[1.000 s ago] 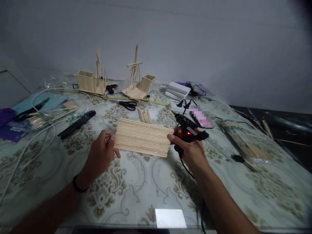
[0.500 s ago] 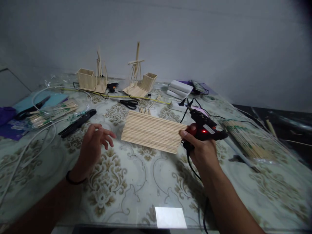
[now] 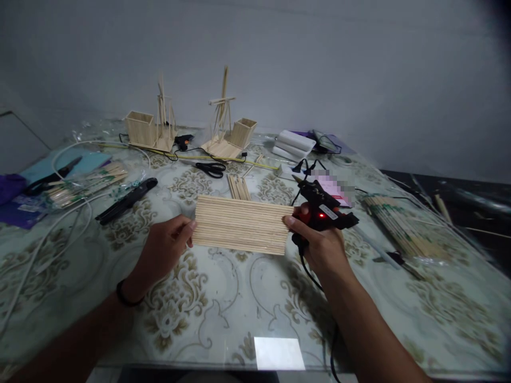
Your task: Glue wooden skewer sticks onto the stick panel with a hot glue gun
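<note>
Stick panel (image 3: 241, 225) back in pinch of left hand (image 3: 170, 239) — with glue gun (image 3: 322, 205), in grip of right hand (image 3: 324, 246).

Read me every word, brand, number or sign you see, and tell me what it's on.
No text here can be read.
Glue gun: white label, too small.
Phone: screen pixelated.
Purple packaging: pale label, too blurred.
Bag of sticks, right: green marks, too blurred.

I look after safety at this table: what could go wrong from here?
The right hand grips both the glue gun and the stick panel, so either might slip. The gun's red light glows, so its nozzle may be hot enough to burn. Its cord hangs below the gun and could snag.
</note>
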Demonstrator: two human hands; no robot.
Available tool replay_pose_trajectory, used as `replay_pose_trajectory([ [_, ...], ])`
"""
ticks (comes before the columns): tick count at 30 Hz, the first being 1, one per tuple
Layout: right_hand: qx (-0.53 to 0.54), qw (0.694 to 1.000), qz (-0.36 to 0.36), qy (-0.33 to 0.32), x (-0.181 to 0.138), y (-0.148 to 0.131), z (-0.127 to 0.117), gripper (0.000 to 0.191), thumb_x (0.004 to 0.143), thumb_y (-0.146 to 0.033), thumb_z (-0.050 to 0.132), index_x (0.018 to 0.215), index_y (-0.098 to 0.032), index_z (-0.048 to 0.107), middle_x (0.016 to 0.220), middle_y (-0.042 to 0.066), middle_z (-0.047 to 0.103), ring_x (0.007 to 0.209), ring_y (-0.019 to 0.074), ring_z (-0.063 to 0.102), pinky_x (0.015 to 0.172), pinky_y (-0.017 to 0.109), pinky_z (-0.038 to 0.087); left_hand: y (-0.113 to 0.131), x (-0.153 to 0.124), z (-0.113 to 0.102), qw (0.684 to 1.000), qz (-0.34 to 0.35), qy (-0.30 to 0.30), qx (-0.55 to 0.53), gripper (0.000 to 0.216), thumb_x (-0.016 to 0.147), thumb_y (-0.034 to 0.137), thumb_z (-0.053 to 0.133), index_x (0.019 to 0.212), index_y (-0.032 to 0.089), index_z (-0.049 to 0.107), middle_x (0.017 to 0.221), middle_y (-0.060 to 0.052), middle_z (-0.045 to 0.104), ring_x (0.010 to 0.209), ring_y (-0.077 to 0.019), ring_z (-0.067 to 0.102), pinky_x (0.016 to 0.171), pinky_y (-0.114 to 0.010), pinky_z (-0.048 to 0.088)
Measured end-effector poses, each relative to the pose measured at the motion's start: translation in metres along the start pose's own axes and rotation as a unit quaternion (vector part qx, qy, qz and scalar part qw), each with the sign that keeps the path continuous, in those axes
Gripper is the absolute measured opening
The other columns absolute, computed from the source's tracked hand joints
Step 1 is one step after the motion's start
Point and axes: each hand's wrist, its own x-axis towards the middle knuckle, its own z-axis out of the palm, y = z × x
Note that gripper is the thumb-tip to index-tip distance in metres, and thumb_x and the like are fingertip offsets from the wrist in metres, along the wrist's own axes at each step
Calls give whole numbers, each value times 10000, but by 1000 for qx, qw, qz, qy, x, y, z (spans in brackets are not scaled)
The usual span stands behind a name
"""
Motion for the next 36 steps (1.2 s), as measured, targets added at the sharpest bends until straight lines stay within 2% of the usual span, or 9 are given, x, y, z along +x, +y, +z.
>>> replay_pose_trajectory([
  [5,18,1000,12,13,2,-3,0,477,529,-288,1009,765,-243,597,804,-23,621,784,178,577,728,324,465,6,-2,-5,989,118,-14,91,371,976,331,508,621,243,445,541,49,462,515,-147,469,573,-293,340],
  [8,24,1000,19,3,1,-7,1,494,525,-301,1015,768,-246,587,796,-23,609,772,181,580,719,327,472,8,-3,-6,986,144,-6,84,367,982,305,486,634,252,384,562,52,431,530,-146,450,576,-296,332],
  [18,25,999,20,-9,-3,-2,2,474,572,-311,1004,785,-249,585,811,-23,598,747,181,597,674,329,526,8,-5,-2,994,24,67,-83,301,998,326,533,706,257,504,496,66,508,454,-126,459,494,-262,353],
  [24,16,999,28,-19,-6,-2,4,455,596,-327,997,779,-245,589,793,-23,598,728,180,593,654,329,523,10,-5,0,985,-5,86,-148,299,981,339,589,697,252,552,487,58,512,452,-126,469,476,-259,376],
  [28,27,999,22,-6,-4,-2,4,453,578,-305,1006,782,-242,606,807,-22,612,750,175,597,678,318,519,6,6,-8,960,-21,168,-221,257,914,282,625,692,250,499,563,69,451,459,-110,440,463,-258,356],
  [30,27,999,16,6,-2,1,3,461,565,-302,1011,774,-242,604,810,-20,621,772,181,604,697,321,520,1,14,-13,949,-20,202,-240,307,918,295,564,666,254,394,584,75,357,467,-105,398,452,-248,321],
  [33,-8,1000,13,-9,-1,8,2,430,612,-352,996,795,-245,623,826,-12,640,782,193,610,705,337,524,-5,18,-13,963,-29,154,-220,417,954,343,525,595,253,334,550,69,291,445,-107,351,441,-262,300],
  [34,-21,1000,10,-18,-1,10,2,418,635,-372,988,806,-245,628,837,-9,650,782,195,611,708,342,525,-7,17,-10,968,-26,139,-208,465,966,366,543,572,252,324,531,62,319,458,-111,370,458,-268,331],
  [36,-34,999,1,-34,-2,14,3,413,663,-395,978,811,-243,623,845,-7,659,776,194,610,710,344,519,-9,12,-2,978,-25,113,-174,412,968,396,609,620,245,447,593,27,491,568,-142,507,558,-276,453],
])
